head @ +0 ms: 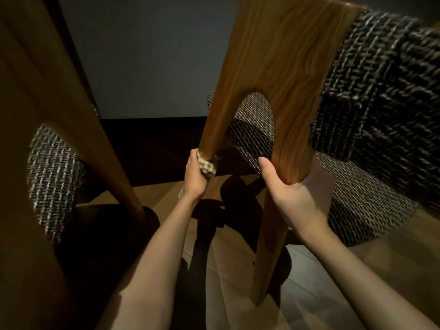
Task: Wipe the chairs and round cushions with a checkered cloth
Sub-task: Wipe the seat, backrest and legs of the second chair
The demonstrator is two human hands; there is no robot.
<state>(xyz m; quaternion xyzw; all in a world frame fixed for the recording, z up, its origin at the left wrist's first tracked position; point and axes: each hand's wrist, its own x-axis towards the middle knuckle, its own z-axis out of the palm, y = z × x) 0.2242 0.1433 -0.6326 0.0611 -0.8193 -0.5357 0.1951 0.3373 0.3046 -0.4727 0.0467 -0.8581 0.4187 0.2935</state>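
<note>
A wooden chair [281, 63] with an arched cut-out in its back fills the middle of the view. Its round tweed cushion [364, 206] shows behind and to the right. My left hand [196, 173] grips the checkered cloth [207, 166], bunched around the chair's left rear leg. My right hand [292, 194] holds the right rear leg, thumb laid up along the wood. A second wooden chair [59, 108] stands at the left with its own round tweed cushion [51, 177].
A dark upholstered tweed backrest [381, 91] rises at the upper right. Behind the chairs is a dark blue wall [147, 55] with a black skirting. Light wooden floorboards [309, 294] run under both chairs, with deep shadows between them.
</note>
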